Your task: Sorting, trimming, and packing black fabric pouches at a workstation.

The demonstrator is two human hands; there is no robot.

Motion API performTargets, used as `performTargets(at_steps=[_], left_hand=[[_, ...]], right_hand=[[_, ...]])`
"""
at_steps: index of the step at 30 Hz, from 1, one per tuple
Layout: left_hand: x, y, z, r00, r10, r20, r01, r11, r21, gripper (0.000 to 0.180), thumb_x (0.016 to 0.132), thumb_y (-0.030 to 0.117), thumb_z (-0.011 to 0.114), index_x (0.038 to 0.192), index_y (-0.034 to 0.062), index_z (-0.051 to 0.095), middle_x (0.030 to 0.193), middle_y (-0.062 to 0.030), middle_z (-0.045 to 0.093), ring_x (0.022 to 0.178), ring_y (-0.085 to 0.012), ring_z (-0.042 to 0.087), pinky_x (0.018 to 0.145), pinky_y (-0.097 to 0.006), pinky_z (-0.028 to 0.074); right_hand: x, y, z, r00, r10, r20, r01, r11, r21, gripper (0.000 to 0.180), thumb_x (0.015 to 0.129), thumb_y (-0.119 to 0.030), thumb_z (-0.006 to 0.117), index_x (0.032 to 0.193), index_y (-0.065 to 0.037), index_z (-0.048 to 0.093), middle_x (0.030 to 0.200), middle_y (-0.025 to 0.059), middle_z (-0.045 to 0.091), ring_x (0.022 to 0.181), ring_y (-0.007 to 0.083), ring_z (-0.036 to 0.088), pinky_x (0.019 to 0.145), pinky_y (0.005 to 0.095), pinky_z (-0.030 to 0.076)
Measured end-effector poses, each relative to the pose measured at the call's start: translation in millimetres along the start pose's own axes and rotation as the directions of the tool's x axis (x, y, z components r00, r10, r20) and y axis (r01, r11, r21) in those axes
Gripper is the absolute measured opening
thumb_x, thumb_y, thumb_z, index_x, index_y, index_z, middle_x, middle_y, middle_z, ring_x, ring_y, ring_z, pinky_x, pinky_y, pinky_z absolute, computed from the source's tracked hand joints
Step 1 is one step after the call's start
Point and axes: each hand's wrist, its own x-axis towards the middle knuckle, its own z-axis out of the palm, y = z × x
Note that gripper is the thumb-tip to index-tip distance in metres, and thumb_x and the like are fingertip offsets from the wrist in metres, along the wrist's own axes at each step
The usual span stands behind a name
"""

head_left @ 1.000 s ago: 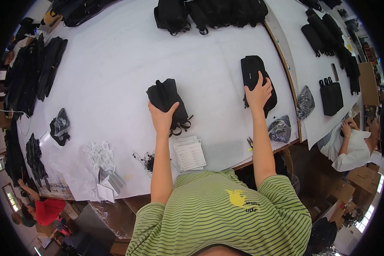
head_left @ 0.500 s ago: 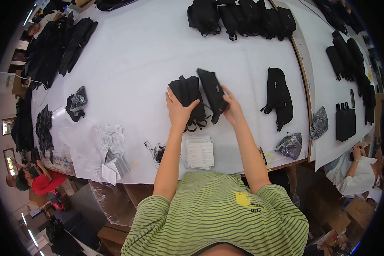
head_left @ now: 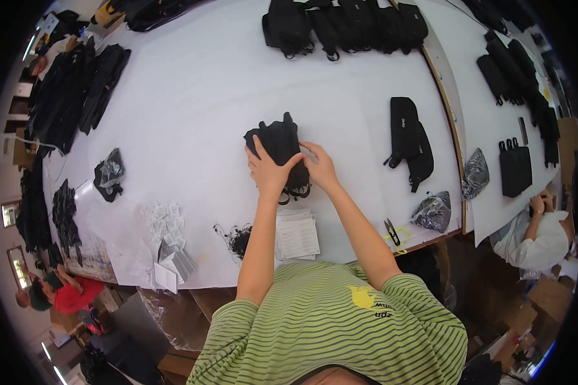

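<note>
A bundle of black zip pouches point(head_left: 280, 138) stands on the white table in front of me, small loops showing at its near end. My left hand point(head_left: 270, 172) grips it from the left, fingers over the upper side and thumb across toward the right. Against the bundle's right edge, my right hand point(head_left: 319, 168) holds on with bent fingers; its fingertips are partly hidden. The two thumbs nearly meet. Just below the bundle lies a stack of white printed cards point(head_left: 298, 235). A tangle of thin black cords point(head_left: 239, 242) sits beside my left forearm.
Two black pouches point(head_left: 403, 131) overlap on the right. Thread snips point(head_left: 392, 232) and a plastic bag with dark contents point(head_left: 432, 212) lie near the front edge. White tags point(head_left: 164, 224) are scattered left. Black bags point(head_left: 347, 29) line the far side. Other people work at both sides.
My right hand has moved left, bringing the separate pouch against the bundle, where it no longer shows apart. My left hand stays on the bundle. The view has shifted slightly.
</note>
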Motion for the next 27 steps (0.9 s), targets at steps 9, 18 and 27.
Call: performTargets(at_steps=[9,18,27], left_hand=[[-1,-4,-1,1.0,-0.022,0.017,0.021,0.997,0.07,0.122,0.061,0.065,0.076,0.149,0.0136,0.009,0.149,-0.0297,0.011,0.133,-0.0481,0.023,0.102,-0.059,0.03],[-1,-10,2,0.999,-0.039,0.001,0.039,0.999,0.036,0.122,0.061,0.065,0.076,0.15,0.015,0.009,0.15,-0.0284,0.009,0.134,-0.0463,0.022,0.102,-0.061,0.026],[0,-12,2,0.999,-0.053,0.004,0.053,0.998,0.035,0.122,0.06,0.066,0.076,0.15,0.016,0.009,0.149,-0.0281,0.011,0.134,-0.0465,0.022,0.102,-0.06,0.026]], right_hand=[[24,31,-196,0.777,-0.101,-0.621,-0.478,0.546,-0.688,0.075,0.07,-0.022,0.076,0.135,-0.009,0.041,0.124,0.0184,0.044,0.115,0.0346,0.043,0.095,0.0456,0.038],[26,12,-173,0.839,0.179,-0.513,-0.442,0.775,-0.452,0.073,0.071,-0.02,0.069,0.137,-0.016,0.038,0.098,0.0214,0.063,0.094,0.0389,0.061,0.083,0.0436,0.047],[3,-34,-105,0.859,0.096,-0.503,-0.315,0.873,-0.372,0.033,0.078,-0.02,0.063,0.109,-0.008,0.065,0.093,0.0165,0.068,0.084,0.0339,0.065,0.075,0.0417,0.05]])
